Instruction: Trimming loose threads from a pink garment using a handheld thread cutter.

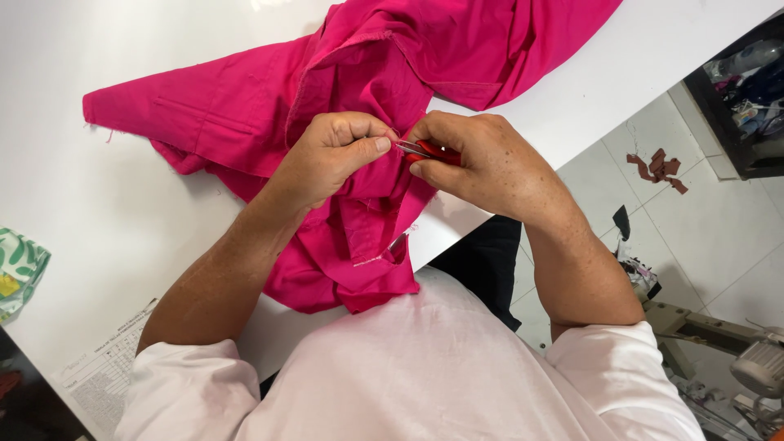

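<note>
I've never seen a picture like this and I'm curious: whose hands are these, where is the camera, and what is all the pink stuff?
The camera sits on a person's head and looks down, so you see their own two hands. The pink stuff is a pink garment spread on a white table. The left hand pinches the cloth. The right hand holds a small red thread snipper against it. A printed paper sheet lies at the table's near edge, and brown fabric scraps lie on the tiled floor.
</note>
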